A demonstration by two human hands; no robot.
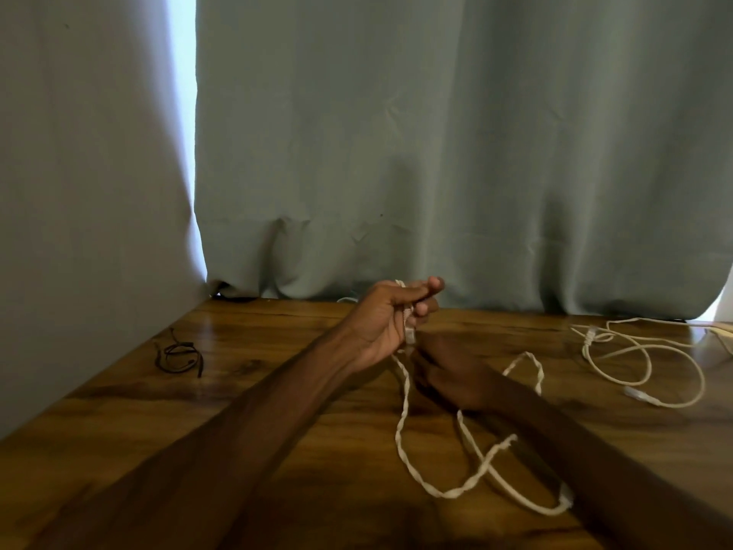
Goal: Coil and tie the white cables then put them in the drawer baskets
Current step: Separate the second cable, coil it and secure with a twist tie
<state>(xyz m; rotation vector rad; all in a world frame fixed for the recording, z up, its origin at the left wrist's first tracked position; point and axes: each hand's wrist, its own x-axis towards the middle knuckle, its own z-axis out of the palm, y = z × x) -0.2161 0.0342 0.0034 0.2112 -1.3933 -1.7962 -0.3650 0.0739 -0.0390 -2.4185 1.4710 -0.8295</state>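
Gripping the twisted white cable point(405, 406) with curled fingers, the left hand point(386, 317) is hanging above the wooden table point(238, 343), the cable's loops lying on the table; the right hand point(448, 377) (grip too shadowed to tell) is hovering just over the table.

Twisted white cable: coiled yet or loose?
Loose. The twisted white cable sprawls in open loops on the table; only one end is gripped in the left hand.
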